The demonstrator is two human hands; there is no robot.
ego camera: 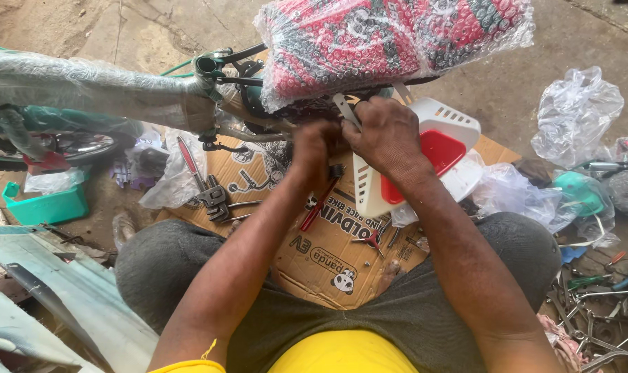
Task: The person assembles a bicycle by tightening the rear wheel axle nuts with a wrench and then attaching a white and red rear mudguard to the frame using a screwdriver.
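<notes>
A bicycle seat wrapped in bubble film [390, 41], red and grey, sits on a green bicycle frame [86, 90] covered in plastic. Under the seat, my left hand [312, 148] curls around a part beneath the saddle. My right hand [386, 135] grips there too, beside a flat metal wrench [345, 109] that sticks up between my hands; which hand holds it is unclear. A white guard with a red reflector [435, 152] hangs just right of my right hand.
Flattened cardboard [327, 255] lies under my hands with a red-handled wrench [193, 169], pliers and a small red tool on it. A green plastic tray [44, 204] is at left. Plastic bags [576, 114] and scattered metal tools [604, 304] lie at right.
</notes>
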